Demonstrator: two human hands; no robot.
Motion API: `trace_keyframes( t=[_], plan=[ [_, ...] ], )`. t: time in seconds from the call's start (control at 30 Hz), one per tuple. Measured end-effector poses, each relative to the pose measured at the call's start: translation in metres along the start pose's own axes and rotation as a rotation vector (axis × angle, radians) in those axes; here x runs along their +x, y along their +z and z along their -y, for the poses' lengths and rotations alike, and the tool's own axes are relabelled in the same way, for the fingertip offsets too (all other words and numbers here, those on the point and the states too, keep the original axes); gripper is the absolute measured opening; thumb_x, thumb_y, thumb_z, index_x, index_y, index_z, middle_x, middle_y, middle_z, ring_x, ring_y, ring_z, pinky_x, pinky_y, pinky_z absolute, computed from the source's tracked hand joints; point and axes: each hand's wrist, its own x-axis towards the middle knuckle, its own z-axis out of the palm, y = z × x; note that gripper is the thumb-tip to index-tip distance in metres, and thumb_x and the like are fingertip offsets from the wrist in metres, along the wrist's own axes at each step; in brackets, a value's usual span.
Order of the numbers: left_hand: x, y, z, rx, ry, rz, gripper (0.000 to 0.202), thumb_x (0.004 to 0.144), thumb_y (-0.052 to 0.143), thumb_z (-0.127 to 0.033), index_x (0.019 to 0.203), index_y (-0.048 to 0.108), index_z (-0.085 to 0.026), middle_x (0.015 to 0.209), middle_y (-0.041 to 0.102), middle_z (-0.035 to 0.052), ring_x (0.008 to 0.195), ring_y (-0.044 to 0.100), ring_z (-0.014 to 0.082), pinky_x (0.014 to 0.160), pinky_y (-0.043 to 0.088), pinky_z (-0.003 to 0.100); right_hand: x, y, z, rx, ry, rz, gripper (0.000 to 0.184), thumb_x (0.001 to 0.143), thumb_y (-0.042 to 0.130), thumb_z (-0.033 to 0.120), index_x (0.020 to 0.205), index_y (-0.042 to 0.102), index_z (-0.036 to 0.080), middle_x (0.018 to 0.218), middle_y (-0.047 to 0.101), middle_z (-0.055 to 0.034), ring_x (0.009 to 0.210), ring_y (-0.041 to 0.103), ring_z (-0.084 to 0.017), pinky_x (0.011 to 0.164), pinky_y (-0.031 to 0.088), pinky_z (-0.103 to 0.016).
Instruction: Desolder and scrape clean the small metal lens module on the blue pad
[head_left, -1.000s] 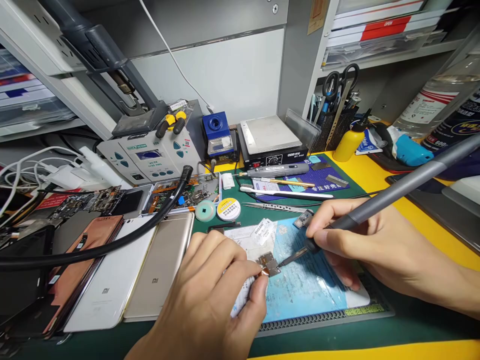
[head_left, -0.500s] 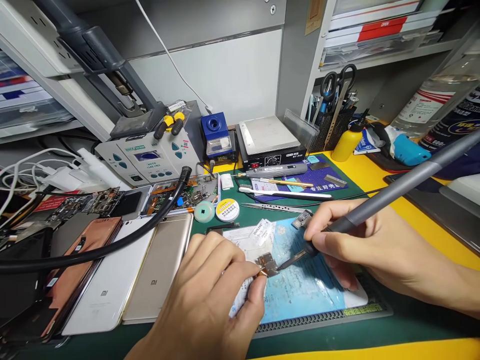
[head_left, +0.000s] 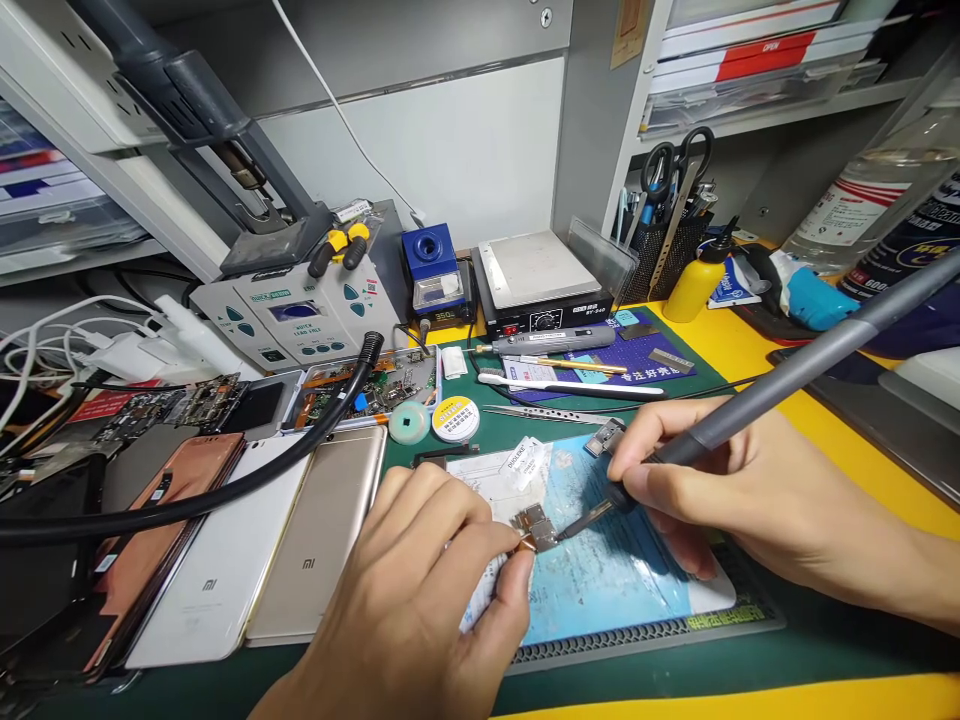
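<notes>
My left hand (head_left: 420, 600) is closed in a pinch on a small metal part (head_left: 537, 527), pressing it down on the blue work mat (head_left: 615, 580). My right hand (head_left: 720, 490) grips a grey soldering iron (head_left: 795, 375) like a pen. Its tip touches the right edge of the small metal part. A second small metal piece (head_left: 604, 438) lies on the mat just beyond my right fingers.
Several phones (head_left: 217, 560) lie at the left under a black hose (head_left: 225, 480). Behind stand a rework station (head_left: 300, 310), a blue tip-cleaner box (head_left: 431, 265), a hot plate (head_left: 540, 275) and a scissors holder (head_left: 667, 250). Two round tins (head_left: 456, 418), tweezers (head_left: 555, 414) and bottles (head_left: 697, 280) are nearby.
The view shifted slightly a second ago; since then both hands, the iron and the small part have stayed put.
</notes>
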Motion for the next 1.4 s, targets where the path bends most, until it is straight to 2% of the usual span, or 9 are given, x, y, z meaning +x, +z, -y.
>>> trace_keyframes(
  t=[0.57, 1.03, 1.4],
  plan=[
    [-0.0019, -0.0012, -0.0003, -0.017, 0.005, 0.005, 0.016, 0.093, 0.067, -0.004, 0.097, 0.069, -0.019, 0.086, 0.063, 0.0032, 0.083, 0.051, 0.0201, 0.074, 0.037, 0.04, 0.0012, 0.001, -0.0022, 0.004, -0.016, -0.017, 0.011, 0.075, 0.081, 0.025, 0.076, 0.072, 0.018, 0.042, 0.06, 0.0021, 0.034, 0.054, -0.013, 0.034, 0.045, -0.019],
    [-0.0029, -0.0008, -0.0007, -0.02, 0.001, -0.008, 0.016, 0.093, 0.069, -0.004, 0.098, 0.068, -0.019, 0.086, 0.063, 0.0027, 0.083, 0.051, 0.0198, 0.075, 0.038, 0.039, -0.0011, 0.0005, -0.0002, -0.015, -0.005, 0.008, 0.007, 0.072, 0.079, 0.019, 0.073, 0.072, 0.019, 0.042, 0.06, 0.0039, 0.035, 0.051, -0.01, 0.034, 0.044, -0.016],
    [-0.0041, 0.0012, 0.0007, -0.032, 0.007, -0.029, 0.014, 0.093, 0.07, -0.005, 0.097, 0.068, -0.018, 0.085, 0.063, 0.0028, 0.081, 0.05, 0.0192, 0.074, 0.037, 0.039, 0.0009, -0.0008, -0.0048, 0.047, -0.036, 0.003, 0.014, 0.079, 0.083, 0.028, 0.075, 0.073, 0.02, 0.042, 0.062, 0.0023, 0.034, 0.056, -0.012, 0.034, 0.047, -0.018]
  ],
)
